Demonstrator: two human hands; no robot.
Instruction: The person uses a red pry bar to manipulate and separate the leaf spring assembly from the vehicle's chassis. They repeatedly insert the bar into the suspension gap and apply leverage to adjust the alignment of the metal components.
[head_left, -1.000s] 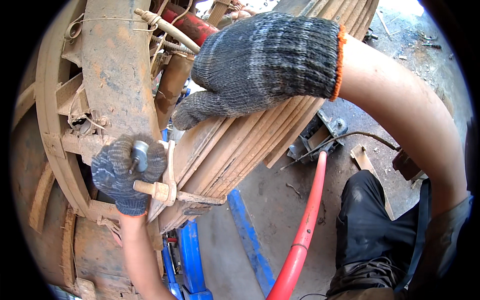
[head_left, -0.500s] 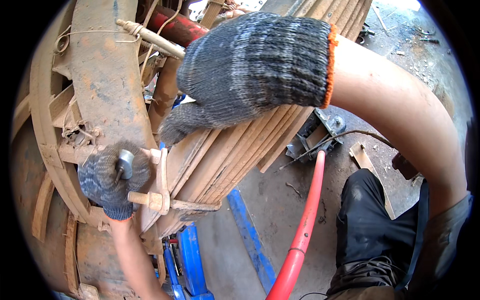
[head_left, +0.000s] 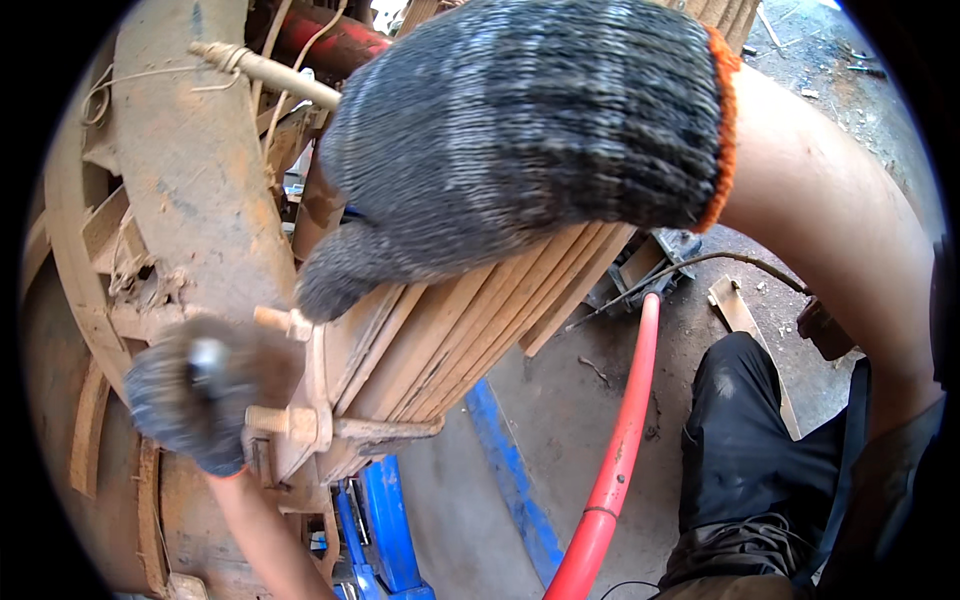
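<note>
My left hand point(head_left: 190, 390), in a grey knit glove, is blurred by motion. Its fingers are closed around a small silver cylindrical metal piece point(head_left: 208, 358), which looks like a socket. Just right of it, two rusty threaded bolt ends with nuts jut out: the upper bolt point(head_left: 272, 318) and the lower bolt point(head_left: 268, 419), both through a clamp plate point(head_left: 320, 385) at the side of a stacked leaf spring point(head_left: 470, 330). My right hand point(head_left: 500, 150), gloved too, is over the spring stack, its thumb stretched toward the upper bolt. Its other fingers are hidden.
A dusty metal frame beam point(head_left: 200, 170) rises at the left, with a wire-wrapped rod point(head_left: 265, 72) across it. A red bar point(head_left: 612, 470) slants up from the floor near my knee point(head_left: 735, 400). Blue metal equipment point(head_left: 390, 520) stands under the spring.
My left hand has moved left and slightly down, away from the upper bolt, with the silver piece still in it. The right hand looks larger and nearer and has shifted slightly.
</note>
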